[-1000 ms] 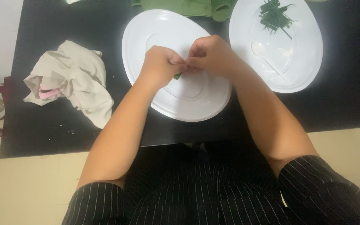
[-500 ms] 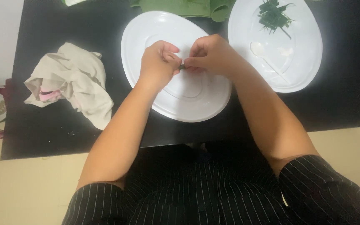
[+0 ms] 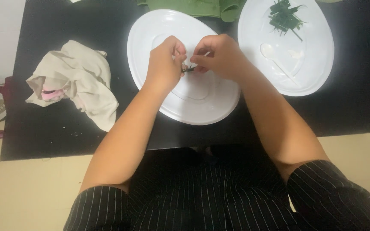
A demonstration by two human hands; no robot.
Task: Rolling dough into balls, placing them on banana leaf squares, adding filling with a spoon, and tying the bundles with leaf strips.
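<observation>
Left hand (image 3: 164,64) and right hand (image 3: 219,54), fingertips pinched shut on a small dark green strip (image 3: 188,68), its long axis running left–right between them, above the white oval plate (image 3: 150,38) near the black table's (image 3: 65,141) far edge.

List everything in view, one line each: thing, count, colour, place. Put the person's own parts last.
table: one, black, under everything.
oval plates: two, white; near plate under the hands, far plate to the right.
leaf strips: small pile, dark green, on far plate.
spoon: one, white, on far plate.
cloth: one, beige, crumpled at left.
green leaves: top edge.
leaf piece: small, dark green, pinched between both hands.
left hand, right hand: over near plate.
</observation>
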